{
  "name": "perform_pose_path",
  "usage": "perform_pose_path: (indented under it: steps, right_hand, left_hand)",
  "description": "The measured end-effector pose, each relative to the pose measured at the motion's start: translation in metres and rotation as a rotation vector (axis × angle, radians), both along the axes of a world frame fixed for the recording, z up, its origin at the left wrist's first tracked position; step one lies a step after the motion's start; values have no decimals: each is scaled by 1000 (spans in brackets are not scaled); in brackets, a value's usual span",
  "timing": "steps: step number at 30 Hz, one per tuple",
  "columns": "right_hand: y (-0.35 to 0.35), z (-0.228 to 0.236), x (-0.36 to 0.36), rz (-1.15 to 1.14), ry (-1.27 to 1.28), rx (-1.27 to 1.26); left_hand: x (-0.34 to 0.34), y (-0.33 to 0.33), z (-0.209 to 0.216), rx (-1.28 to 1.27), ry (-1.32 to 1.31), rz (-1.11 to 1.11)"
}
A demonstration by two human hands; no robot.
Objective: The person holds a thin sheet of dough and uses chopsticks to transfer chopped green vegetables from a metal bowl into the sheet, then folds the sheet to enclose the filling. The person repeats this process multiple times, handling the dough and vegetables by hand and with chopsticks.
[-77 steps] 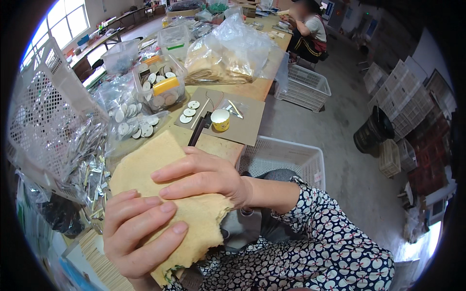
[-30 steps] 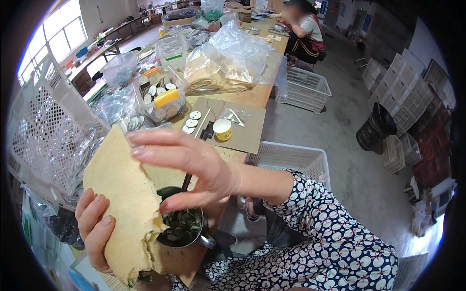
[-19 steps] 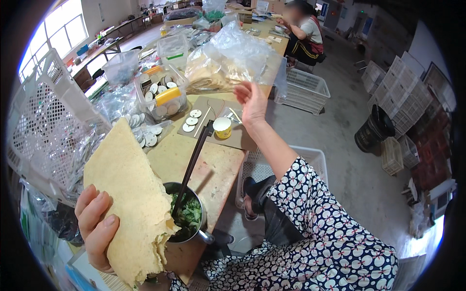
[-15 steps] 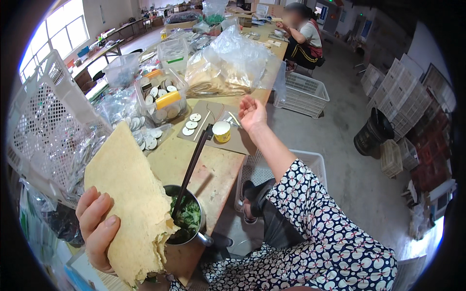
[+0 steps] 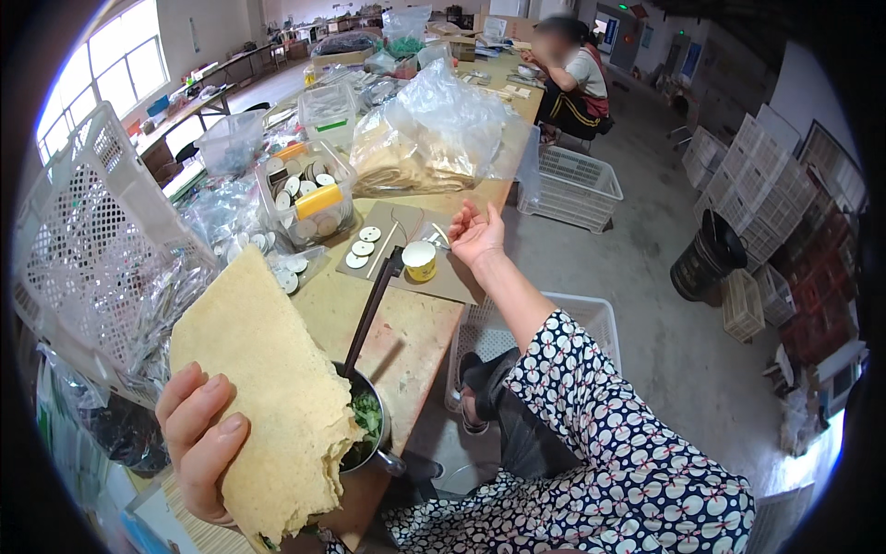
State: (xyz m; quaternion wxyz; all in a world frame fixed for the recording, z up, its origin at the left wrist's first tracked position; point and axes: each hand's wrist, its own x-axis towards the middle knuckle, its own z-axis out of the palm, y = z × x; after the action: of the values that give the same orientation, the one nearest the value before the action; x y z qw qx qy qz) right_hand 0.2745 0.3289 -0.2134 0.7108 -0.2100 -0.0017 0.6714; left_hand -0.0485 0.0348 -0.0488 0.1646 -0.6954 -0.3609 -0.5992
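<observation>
My left hand [image 5: 198, 439] grips a large flat piece of flatbread [image 5: 263, 369] by its left side; its lower right edge is torn and ragged. Behind the bread, partly covered by it, stands a metal pot [image 5: 385, 415] with chopped leafy greens [image 5: 366, 417] inside. Dark chopsticks [image 5: 371, 319] lean out of the pot toward the board. My right hand [image 5: 477, 237] is raised over the table's right edge, palm up, fingers loosely curled and apart, holding nothing. It is nearest a yellow paper cup [image 5: 421, 270] on a brown board [image 5: 459, 284].
Several white discs [image 5: 364, 248] lie on the board. Beyond it are a clear tub of discs [image 5: 314, 198] and a plastic bag over tan sheets [image 5: 415, 162]. A white crate [image 5: 88, 212] leans at left. Another person [image 5: 580, 78] sits at the far table end; crates [image 5: 572, 185] stand on the floor.
My left hand and the flatbread have shifted slightly right and down, covering more of the pot. My right hand has dropped a little, its fingers turning left.
</observation>
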Motion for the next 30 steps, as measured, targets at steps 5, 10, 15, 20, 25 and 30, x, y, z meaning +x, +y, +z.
perform_pose_path:
  steps: [5,10,15,20,25,30]
  right_hand:
    - [2,-7,7,-19,-7,9]
    - [2,-10,10,-59,-12,-19]
    - [-1,-8,10,-79,-31,-27]
    - [2,-12,8,-44,-23,-2]
    - [4,-14,13,-57,-36,-15]
    - [4,-16,16,-50,-44,-4]
  left_hand:
    - [-7,-4,0,-27,32,-64]
    - [3,1,1,7,29,28]
    - [9,-3,5,-40,-3,18]
    - [-2,-8,2,-80,19,-9]
    - [1,-4,-1,-40,22,-25]
    - [0,-3,0,-37,61,-17]
